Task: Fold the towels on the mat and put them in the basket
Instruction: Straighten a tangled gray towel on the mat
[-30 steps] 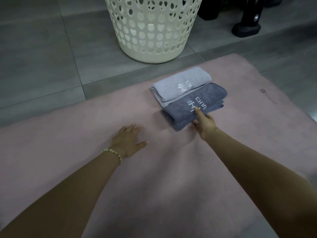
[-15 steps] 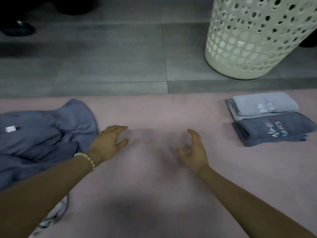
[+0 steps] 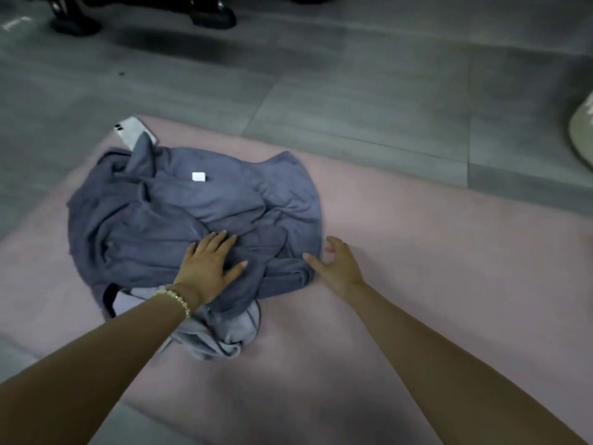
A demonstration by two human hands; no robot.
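Within the last second the work has moved from the 2 folded towels, now out of view, to the crumpled blue-grey terry towel heap [image 3: 179, 213] lying left of centre on the pale pink mat [image 3: 417, 252]. The left hand [image 3: 208, 268], which hovered over bare mat 0.5 s ago, now lies on the lower middle of the heap. The right hand [image 3: 337, 268] has come to the heap's right edge. The cream perforated plastic basket [image 3: 582, 136] shows only as a sliver at the right edge of the frame. I judge that a new round of folding is starting and that this heap must first be pulled apart and spread.

The left grip is open: fingers straight and spread, palm pressing the cloth, nothing pinched. The right grip is open too, fingers loosely spread above the mat. Its thumb tip is at the towel's hem, though whether it touches I cannot tell. A paler lilac-grey towel [image 3: 221, 335] pokes out from under the heap near the left wrist, so at least 2 towels remain.
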